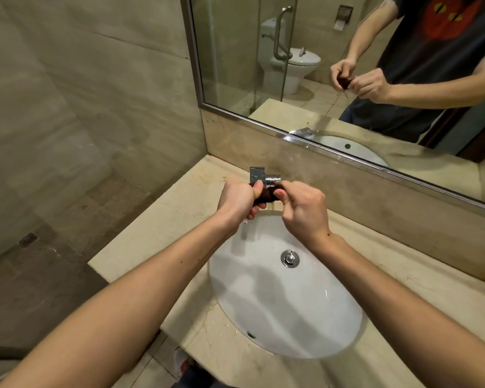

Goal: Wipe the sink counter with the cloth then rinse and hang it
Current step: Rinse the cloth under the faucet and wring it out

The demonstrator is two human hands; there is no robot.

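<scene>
A small dark brown cloth (266,196), bunched into a tight wad, is held above the far rim of the white sink (286,301). My left hand (240,201) grips its left end with curled fingers. My right hand (303,205) pinches its right end between thumb and fingers. Just behind the cloth stands the chrome tap (262,176); no water stream is visible. The beige marble counter (151,236) surrounds the basin.
A mirror (347,65) runs along the back wall and reflects a person, both hands and a toilet. The chrome drain plug (290,258) sits in the basin. The counter's left edge drops to a brown tiled floor (39,261).
</scene>
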